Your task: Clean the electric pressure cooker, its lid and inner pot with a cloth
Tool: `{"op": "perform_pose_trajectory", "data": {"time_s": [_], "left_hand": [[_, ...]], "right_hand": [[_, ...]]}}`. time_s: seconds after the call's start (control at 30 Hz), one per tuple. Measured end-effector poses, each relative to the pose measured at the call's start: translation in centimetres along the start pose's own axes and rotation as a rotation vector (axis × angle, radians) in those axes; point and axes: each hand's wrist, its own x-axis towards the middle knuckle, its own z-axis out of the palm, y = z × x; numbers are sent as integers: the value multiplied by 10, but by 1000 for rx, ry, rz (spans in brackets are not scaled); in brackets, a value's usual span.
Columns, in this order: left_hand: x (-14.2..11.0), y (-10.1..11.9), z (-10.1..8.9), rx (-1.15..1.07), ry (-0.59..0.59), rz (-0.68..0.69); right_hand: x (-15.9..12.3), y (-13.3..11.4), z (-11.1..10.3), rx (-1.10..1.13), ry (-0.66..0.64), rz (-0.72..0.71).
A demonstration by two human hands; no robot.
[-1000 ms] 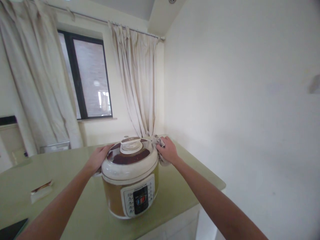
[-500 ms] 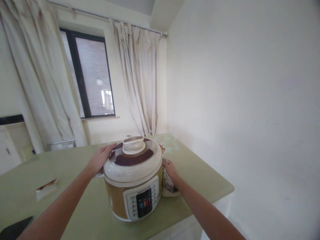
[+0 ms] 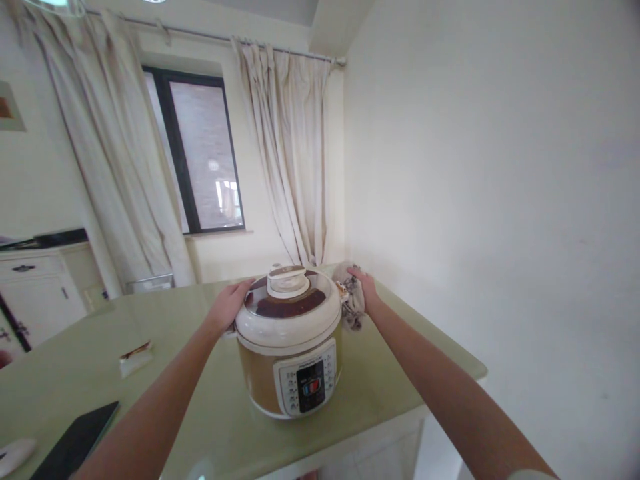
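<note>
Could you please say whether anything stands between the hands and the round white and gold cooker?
A crumpled, patterned grey cloth, held in the right hand, lies between that hand and the cooker; nothing visible separates the left hand from it.

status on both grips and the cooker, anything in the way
Left grip against cooker, right grip holding cloth beside it. Cooker upright, lid on. Dark flat object off left, clear of cooker.

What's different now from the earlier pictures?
The right hand, with the cloth, came nearer along the right side of the cooker, then moved away toward its far side. Nothing was picked up or let go. The left hand stayed at the cooker's upper left edge; the cooker looks unmoved.
</note>
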Motion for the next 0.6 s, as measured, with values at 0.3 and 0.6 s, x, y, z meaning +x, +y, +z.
{"op": "perform_pose_trajectory", "data": {"time_s": [0.3,0.6], "left_hand": [[-2,3,-1,29,-19,23],[-3,4,-1,49,-1,38]], "right_hand": [[-6,-148,53,-335,-12,-879],[-27,-108,89,-1216,-440,-406]]}}
